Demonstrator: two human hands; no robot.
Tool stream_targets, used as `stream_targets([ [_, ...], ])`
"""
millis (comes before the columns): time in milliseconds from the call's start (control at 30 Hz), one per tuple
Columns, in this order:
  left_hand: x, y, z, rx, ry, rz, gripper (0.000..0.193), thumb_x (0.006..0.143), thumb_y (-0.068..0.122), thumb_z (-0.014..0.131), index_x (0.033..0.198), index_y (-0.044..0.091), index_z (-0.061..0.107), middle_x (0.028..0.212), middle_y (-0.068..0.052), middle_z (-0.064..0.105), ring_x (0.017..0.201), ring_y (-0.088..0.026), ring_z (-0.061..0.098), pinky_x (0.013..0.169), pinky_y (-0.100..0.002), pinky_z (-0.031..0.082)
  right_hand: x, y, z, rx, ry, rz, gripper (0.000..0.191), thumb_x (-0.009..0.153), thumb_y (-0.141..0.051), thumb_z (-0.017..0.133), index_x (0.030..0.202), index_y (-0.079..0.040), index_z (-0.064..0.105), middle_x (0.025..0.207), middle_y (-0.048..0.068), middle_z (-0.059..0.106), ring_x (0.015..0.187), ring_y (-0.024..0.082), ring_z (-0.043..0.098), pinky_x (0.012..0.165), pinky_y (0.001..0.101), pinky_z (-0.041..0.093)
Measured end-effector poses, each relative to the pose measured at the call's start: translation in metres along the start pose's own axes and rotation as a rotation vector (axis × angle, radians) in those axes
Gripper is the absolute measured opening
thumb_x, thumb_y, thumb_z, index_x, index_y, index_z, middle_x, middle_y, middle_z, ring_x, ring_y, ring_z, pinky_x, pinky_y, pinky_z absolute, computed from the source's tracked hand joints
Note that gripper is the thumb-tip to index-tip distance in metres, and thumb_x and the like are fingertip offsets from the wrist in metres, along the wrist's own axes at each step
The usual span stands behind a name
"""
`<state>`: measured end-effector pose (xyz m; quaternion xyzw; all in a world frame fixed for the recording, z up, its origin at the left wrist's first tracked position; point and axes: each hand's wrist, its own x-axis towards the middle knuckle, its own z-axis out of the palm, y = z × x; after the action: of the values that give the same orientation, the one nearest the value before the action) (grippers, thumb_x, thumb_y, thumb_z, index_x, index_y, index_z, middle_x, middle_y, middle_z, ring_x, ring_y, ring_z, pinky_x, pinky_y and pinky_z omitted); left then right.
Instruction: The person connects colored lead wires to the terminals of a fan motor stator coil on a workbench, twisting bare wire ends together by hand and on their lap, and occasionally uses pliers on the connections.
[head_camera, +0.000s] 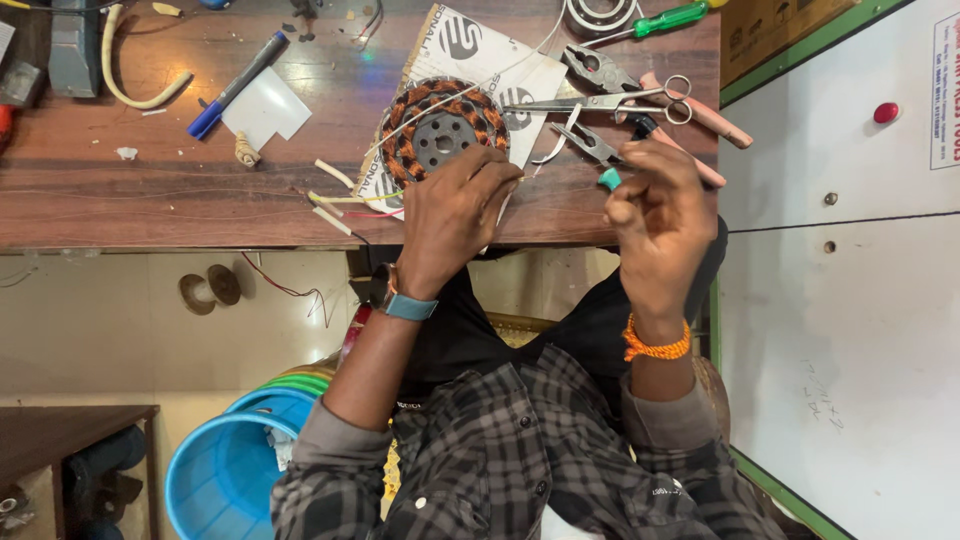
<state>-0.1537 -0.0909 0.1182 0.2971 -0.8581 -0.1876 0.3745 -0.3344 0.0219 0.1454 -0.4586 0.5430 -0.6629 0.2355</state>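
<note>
Left hand (452, 215): curled, fingertips laid on the near-right edge of the wound stator (442, 131); a thin strand may be pinched, cannot be told for sure.
Right hand (660, 200): raised near the table's front edge, fingers closed on a small teal-tipped piece (610, 179) (a needle or sleeve, too small to tell).
Stator: copper-wound ring with dark hub, lying flat on a printed card (520, 70), centre of the wooden table (130, 190), near its front edge.
Leads: white and yellow sleeved wires (335, 195) trailing left of the stator.
Tools: scissors (600, 100) and pliers (600, 68) just beyond the right hand, green screwdriver (665, 20) farther off.
Marker (235, 85): far left, beside white paper.
Risk: winding enamel could be nicked if the pointed piece is pushed hard between coils.
Risk: stator could be dragged off the front edge if the thread is pulled while it is only lightly pressed.
</note>
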Motion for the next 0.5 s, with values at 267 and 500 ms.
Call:
stream_targets([
  [267, 0.000, 0.002, 0.001, -0.065, 0.032, -0.026, 0.014, 0.089, 0.008, 0.079, 0.102, 0.012, 0.073, 0.102, -0.001, 0.069, 0.086, -0.021, 0.072, 0.068, -0.034, 0.054, 0.007, 0.004, 0.016, -0.442, -0.199, 0.050, 0.021, 0.098, -0.012, 0.073, 0.115, 0.001, 0.073, 0.113, 0.013, 0.074, 0.080, 0.013, 0.072, 0.069, 0.0251, 0.057],
  [500, -0.001, 0.000, 0.004, -0.093, 0.046, -0.031, 0.015, 0.088, 0.007, 0.080, 0.101, 0.012, 0.074, 0.102, 0.000, 0.070, 0.086, -0.020, 0.072, 0.067, -0.034, 0.054, 0.007, 0.016, 0.013, -0.577, -0.243, -0.014, 0.011, 0.091, -0.002, 0.079, 0.101, 0.001, 0.077, 0.084, 0.011, 0.068, 0.071, 0.017, 0.063, 0.062, 0.0311, 0.048],
])
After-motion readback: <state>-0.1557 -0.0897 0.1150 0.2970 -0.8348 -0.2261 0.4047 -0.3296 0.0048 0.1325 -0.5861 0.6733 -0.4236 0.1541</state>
